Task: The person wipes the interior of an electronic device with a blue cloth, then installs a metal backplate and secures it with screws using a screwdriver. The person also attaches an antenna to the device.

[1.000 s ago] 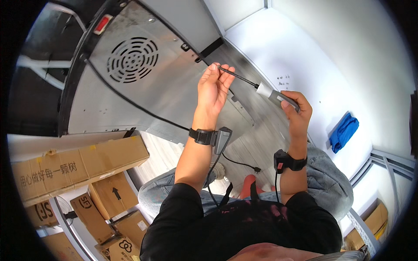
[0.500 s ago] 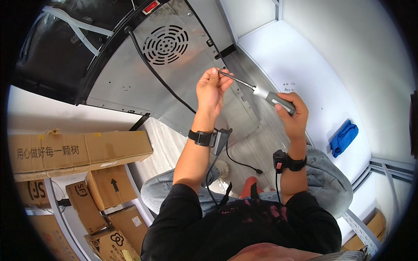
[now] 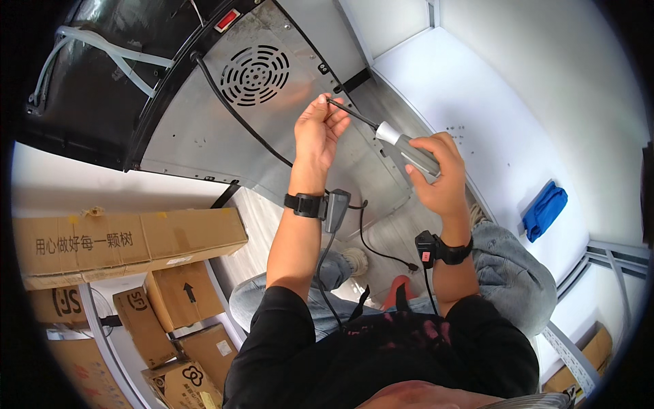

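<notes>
My right hand [image 3: 439, 170] is wrapped round the grey and white handle of a screwdriver [image 3: 390, 133], its shaft pointing up and to the left. At the shaft's tip, my left hand [image 3: 317, 133] pinches with thumb and forefinger, the other fingers loosely curled. Whether a small part sits between those fingertips is too small to tell. Both hands are held over a large metal panel [image 3: 225, 140] with a round slotted vent [image 3: 255, 76]. Small dark pieces, probably screws [image 3: 458, 129], lie on the white board [image 3: 504, 116] to the right.
A black cable [image 3: 238, 119] runs from the black-framed machine [image 3: 82, 88], near a red switch [image 3: 227, 20]. A blue cloth [image 3: 545, 210] lies on the white board. Cardboard boxes [image 3: 129, 249] fill a shelf at the left. A cable plug [image 3: 411, 266] rests above the floor near my legs.
Both hands and the screwdriver have shifted up and left together. The tip is still at my left fingertips, and the view has shifted slightly.
</notes>
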`<action>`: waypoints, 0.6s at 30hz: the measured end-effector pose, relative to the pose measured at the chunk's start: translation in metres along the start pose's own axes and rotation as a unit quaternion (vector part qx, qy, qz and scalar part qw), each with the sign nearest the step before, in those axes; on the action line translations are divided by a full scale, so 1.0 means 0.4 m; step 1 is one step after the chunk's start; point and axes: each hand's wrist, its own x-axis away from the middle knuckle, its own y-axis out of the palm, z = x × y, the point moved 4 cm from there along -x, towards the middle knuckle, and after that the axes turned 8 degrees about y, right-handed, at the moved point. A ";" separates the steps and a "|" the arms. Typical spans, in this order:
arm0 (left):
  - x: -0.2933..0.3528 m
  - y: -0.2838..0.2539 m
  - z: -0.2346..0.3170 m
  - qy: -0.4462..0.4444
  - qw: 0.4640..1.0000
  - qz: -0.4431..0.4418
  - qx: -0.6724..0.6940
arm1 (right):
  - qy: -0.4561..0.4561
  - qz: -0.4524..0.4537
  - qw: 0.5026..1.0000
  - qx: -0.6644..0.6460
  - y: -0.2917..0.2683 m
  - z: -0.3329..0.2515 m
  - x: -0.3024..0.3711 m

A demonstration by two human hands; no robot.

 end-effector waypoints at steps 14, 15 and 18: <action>-0.044 0.025 -0.045 -0.075 0.995 0.018 0.067 | 0.027 0.023 0.999 -0.032 0.035 0.026 0.020; -0.048 0.026 -0.049 -0.083 0.993 0.023 0.082 | 0.031 0.024 0.999 -0.031 0.041 0.025 0.022; -0.054 0.027 -0.057 -0.085 0.991 0.029 0.096 | 0.036 0.033 0.998 -0.032 0.059 0.018 0.029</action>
